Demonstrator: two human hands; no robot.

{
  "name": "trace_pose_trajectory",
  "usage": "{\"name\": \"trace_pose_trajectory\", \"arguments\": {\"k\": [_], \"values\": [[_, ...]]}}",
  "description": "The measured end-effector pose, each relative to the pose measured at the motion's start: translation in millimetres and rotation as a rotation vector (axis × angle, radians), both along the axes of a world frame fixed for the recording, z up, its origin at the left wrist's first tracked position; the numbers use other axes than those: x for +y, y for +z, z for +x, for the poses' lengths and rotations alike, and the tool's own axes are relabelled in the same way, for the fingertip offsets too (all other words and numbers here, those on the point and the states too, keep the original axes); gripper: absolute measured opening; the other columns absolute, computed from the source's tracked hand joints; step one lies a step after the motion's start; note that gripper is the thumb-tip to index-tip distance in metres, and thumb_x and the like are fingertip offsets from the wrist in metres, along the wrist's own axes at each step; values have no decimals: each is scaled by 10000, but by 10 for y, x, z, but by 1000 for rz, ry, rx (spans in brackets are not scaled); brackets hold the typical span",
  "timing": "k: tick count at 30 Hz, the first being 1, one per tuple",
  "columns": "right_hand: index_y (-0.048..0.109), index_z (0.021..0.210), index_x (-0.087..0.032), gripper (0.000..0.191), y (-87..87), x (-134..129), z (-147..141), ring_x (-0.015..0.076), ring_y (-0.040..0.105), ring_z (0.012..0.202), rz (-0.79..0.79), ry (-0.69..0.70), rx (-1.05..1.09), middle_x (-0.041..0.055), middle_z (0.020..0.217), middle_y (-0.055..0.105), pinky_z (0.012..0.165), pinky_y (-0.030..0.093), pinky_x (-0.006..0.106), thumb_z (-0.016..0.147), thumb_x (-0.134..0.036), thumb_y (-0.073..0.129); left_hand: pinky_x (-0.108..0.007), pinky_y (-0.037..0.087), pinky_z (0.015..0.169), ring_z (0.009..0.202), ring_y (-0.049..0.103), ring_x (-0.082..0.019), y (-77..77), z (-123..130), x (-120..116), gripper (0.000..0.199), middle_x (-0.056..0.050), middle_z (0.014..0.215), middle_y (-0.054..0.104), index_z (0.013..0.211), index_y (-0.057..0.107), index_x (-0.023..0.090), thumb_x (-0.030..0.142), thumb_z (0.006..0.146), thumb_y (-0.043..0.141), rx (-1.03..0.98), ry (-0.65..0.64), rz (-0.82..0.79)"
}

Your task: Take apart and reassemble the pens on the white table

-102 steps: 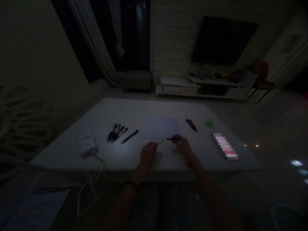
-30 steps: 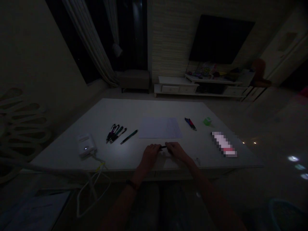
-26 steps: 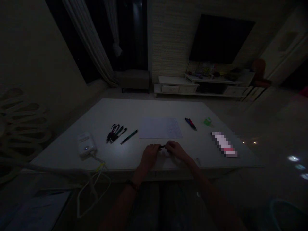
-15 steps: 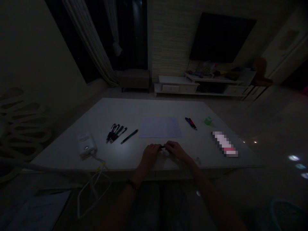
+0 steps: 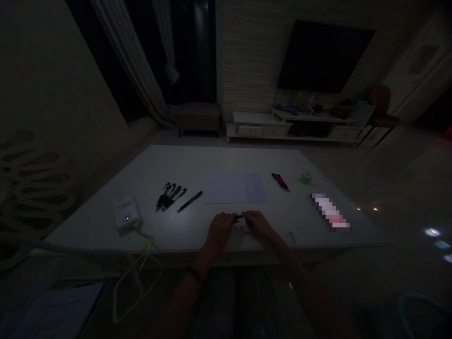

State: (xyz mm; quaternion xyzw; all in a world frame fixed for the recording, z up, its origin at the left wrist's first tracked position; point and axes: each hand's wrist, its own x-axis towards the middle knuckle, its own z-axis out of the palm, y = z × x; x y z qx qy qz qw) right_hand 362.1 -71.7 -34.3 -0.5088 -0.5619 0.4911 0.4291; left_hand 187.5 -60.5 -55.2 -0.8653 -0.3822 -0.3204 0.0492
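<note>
In dim light, my left hand [image 5: 221, 229] and my right hand [image 5: 258, 223] meet over the near part of the white table [image 5: 226, 160]. Between their fingertips runs a short dark pen [image 5: 239, 217], gripped at both ends; most of it is hidden by the fingers. Just beyond lies a sheet of paper [image 5: 229, 187] with writing on its right side. Left of the paper rests a single green pen [image 5: 189, 201], beside a cluster of several pens [image 5: 170, 197]. A few more pens [image 5: 280, 182] lie right of the paper.
A white box-shaped device [image 5: 126, 214] with a cable [image 5: 144, 245] sits at the table's left. On the right are a green cube-like object [image 5: 305, 178], a blurred-out phone [image 5: 331, 212] and a small clear item [image 5: 292, 237] near the front edge.
My right hand has shifted slightly and its fingers are more curled at the dark pen. My left hand stays nearly where it was.
</note>
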Motion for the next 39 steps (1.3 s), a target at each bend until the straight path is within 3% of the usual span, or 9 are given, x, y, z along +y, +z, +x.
{"name": "trace_pose_trajectory", "arguments": {"k": [6, 10, 14, 17, 20, 23, 28, 32, 39], "values": [[432, 501, -187, 481, -67, 45, 4, 86, 338, 414, 1, -30, -4, -47, 426, 376, 438, 268, 232, 768, -583, 486, -333, 454, 755, 826, 592, -178, 31, 8, -14, 204, -63, 917, 662, 1060, 550, 181, 261, 889, 472, -41, 36, 1], [508, 568, -181, 490, -42, 68, 115, 114, 383, 421, 31, -202, -121, -28, 436, 409, 445, 311, 247, 817, -589, 403, -344, 468, 759, 873, 594, -189, 33, 11, 14, 262, -79, 968, 649, 1141, 517, 181, 249, 896, 451, -103, 121, -24], [594, 1039, -162, 378, 106, -12, 139, 211, 556, 784, 442, -397, -591, 83, 828, 621, 710, 431, 339, 814, -457, 526, -320, 496, 742, 807, 604, -163, -12, 20, 33, 301, -71, 908, 651, 1195, 478, 176, 265, 921, 392, -208, 140, -71], [537, 1177, -204, 344, 165, -70, 1, 238, 502, 1034, 724, -153, -951, 112, 1065, 599, 938, 337, 421, 839, -271, 536, -307, 506, 745, 798, 610, -152, -31, 27, 13, 337, -63, 897, 652, 1233, 440, 178, 300, 923, 392, -229, 97, -101], [576, 1094, -186, 270, 116, -44, -137, 212, 540, 924, 755, 124, -1048, 96, 935, 629, 914, 362, 384, 846, -134, 483, -310, 509, 771, 842, 612, -155, -10, 15, -26, 335, -71, 932, 649, 1235, 433, 179, 289, 922, 396, -229, 47, -87], [575, 1067, -160, 258, 86, 53, -107, 214, 543, 893, 671, 101, -881, 115, 945, 623, 845, 394, 365, 851, -125, 439, -359, 494, 850, 1010, 573, -188, 36, -10, -49, 370, -114, 1109, 596, 1263, 399, 185, 283, 907, 426, -289, 74, -39], [551, 945, -199, 333, 369, 234, 254, 180, 529, 739, 341, -270, -98, 61, 817, 589, 662, 408, 301, 872, -473, 376, -353, 497, 838, 999, 566, -178, 85, -5, -25, 348, -112, 1121, 572, 1259, 399, 188, 219, 915, 358, -333, 135, -54], [364, 550, -233, 520, 666, 290, 495, 136, 340, 467, 93, -147, 470, -20, 493, 340, 478, 318, 290, 777, -698, 311, -333, 488, 824, 945, 568, -172, 76, 22, -17, 348, -101, 1057, 594, 1239, 421, 176, 159, 900, 342, -222, 94, -48], [218, 532, -232, 493, 770, 291, 529, 127, 201, 470, 114, -117, 845, -51, 490, 194, 471, 272, 293, 783, -637, 343, -327, 485, 793, 891, 570, -166, 54, 11, -21, 356, -82, 989, 601, 1203, 443, 175, 98, 870, 342, -139, 71, -112]]}}
